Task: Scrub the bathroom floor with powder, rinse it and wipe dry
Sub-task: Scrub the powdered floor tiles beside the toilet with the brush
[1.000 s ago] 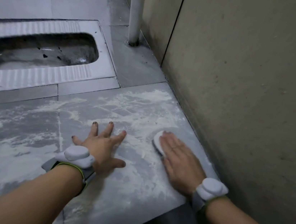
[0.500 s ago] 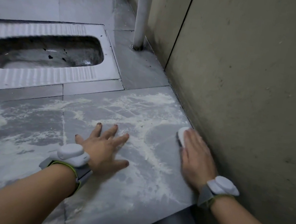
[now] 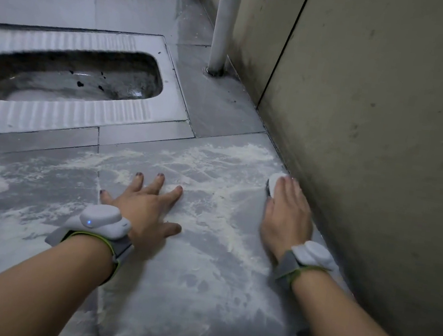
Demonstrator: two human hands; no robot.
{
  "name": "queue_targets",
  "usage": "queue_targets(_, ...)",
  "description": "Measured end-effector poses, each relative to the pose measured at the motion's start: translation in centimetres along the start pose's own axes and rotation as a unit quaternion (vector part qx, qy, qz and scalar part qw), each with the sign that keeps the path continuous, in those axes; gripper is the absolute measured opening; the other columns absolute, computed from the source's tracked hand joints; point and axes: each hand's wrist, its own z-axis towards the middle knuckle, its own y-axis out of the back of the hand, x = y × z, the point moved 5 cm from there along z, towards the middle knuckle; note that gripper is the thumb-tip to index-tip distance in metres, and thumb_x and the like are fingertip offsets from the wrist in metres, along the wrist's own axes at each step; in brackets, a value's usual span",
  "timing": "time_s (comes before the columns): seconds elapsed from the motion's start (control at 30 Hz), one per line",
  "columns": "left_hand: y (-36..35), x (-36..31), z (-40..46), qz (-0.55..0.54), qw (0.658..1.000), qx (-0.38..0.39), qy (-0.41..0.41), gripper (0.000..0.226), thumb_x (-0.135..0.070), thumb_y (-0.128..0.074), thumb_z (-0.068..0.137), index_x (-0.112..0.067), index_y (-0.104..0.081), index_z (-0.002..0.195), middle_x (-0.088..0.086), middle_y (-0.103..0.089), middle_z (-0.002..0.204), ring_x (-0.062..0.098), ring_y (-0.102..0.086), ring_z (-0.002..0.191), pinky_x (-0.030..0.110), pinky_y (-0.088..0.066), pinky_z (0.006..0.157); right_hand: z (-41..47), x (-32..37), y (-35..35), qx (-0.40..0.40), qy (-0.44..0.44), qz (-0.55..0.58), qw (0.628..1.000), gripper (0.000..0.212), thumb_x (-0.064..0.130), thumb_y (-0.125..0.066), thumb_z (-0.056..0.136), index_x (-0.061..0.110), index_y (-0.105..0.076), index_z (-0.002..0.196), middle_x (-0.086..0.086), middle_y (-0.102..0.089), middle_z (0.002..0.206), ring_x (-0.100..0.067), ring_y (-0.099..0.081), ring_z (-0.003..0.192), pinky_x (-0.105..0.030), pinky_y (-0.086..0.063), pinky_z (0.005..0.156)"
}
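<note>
While both hands lie on the grey tiled floor (image 3: 198,291), the head view shows white powder (image 3: 224,224) smeared in streaks across the tiles, from the left edge to the foot of the wall (image 3: 374,131) on the right. One left hand (image 3: 147,209) presses flat on the floor, its fingers straight and spread wide, holding nothing. One right hand (image 3: 287,218) lies just beside the wall, fingers straight and close together, pressing down on one white scrubber (image 3: 273,181), of which only the front end shows past the fingertips. Each wrist carries a white device on a grey strap, two in all. Beyond the powdered tiles one squat toilet pan (image 3: 62,107) is set into the floor, and one pale pipe (image 3: 224,21) rises from the floor by the wall.
</note>
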Motion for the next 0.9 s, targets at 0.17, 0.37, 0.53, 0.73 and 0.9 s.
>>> queue_targets(0.17, 0.2, 0.0, -0.1, 0.010, 1.000, 0.012, 0.001, 0.079, -0.072, -0.049, 0.079, -0.056, -0.005, 0.143, -0.016, 0.004, 0.160, 0.024, 0.006, 0.148, 0.074, -0.018, 0.103, -3.3, 6.4, 0.0, 0.044, 0.206, 0.026, 0.977, 0.054, 0.030, -0.029, 0.101, 0.007, -0.032, 0.149, -0.006, -0.027, 0.158, -0.018, -0.021, 0.147, -0.029, -0.011, 0.121)
queue_targets(0.37, 0.0, 0.0, -0.1, 0.006, 1.000, 0.007, 0.007, 0.078, -0.072, -0.048, 0.079, -0.057, -0.005, 0.142, -0.016, 0.004, 0.160, 0.023, 0.007, 0.148, 0.073, -0.016, 0.103, 0.5, -1.4, 0.4, 0.034, 0.107, 0.005, 0.994, 0.057, 0.029, -0.030, 0.096, 0.003, -0.035, 0.147, -0.013, -0.032, 0.155, -0.027, -0.030, 0.143, -0.032, -0.016, 0.120)
queue_targets(0.53, 0.1, 0.1, 0.0, 0.001, 1.000, 0.014, 0.005, 0.078, -0.071, -0.049, 0.079, -0.056, -0.006, 0.142, -0.016, 0.005, 0.160, 0.024, 0.008, 0.148, 0.074, -0.015, 0.103, -0.2, 5.9, 0.0, 0.011, 0.088, 0.016, 0.996, 0.053, 0.029, -0.026, 0.102, 0.005, -0.028, 0.150, -0.011, -0.025, 0.158, -0.024, -0.022, 0.147, -0.029, -0.008, 0.120)
queue_targets(0.73, -0.1, 0.0, 0.0, 0.003, 1.000, 0.013, 0.009, 0.078, -0.071, -0.048, 0.080, -0.057, -0.004, 0.142, -0.016, 0.006, 0.160, 0.024, 0.009, 0.147, 0.074, -0.014, 0.103, -0.8, 0.2, 0.5, 0.044, 0.166, -0.009, 0.985, 0.060, 0.033, -0.020, 0.097, 0.004, -0.032, 0.149, -0.011, -0.027, 0.157, -0.023, -0.025, 0.146, -0.032, -0.012, 0.121)
queue_targets(0.9, -0.1, -0.2, -0.1, 0.005, 1.000, 0.005, 0.014, 0.077, -0.070, -0.049, 0.079, -0.058, -0.005, 0.142, -0.017, 0.004, 0.160, 0.023, 0.008, 0.148, 0.073, -0.014, 0.103, 1.6, 3.3, -0.5, -0.003, 0.009, 0.003, 1.000, 0.054, 0.026, -0.026, 0.100, 0.003, -0.028, 0.149, -0.015, -0.027, 0.157, -0.027, -0.023, 0.146, -0.034, -0.013, 0.121)
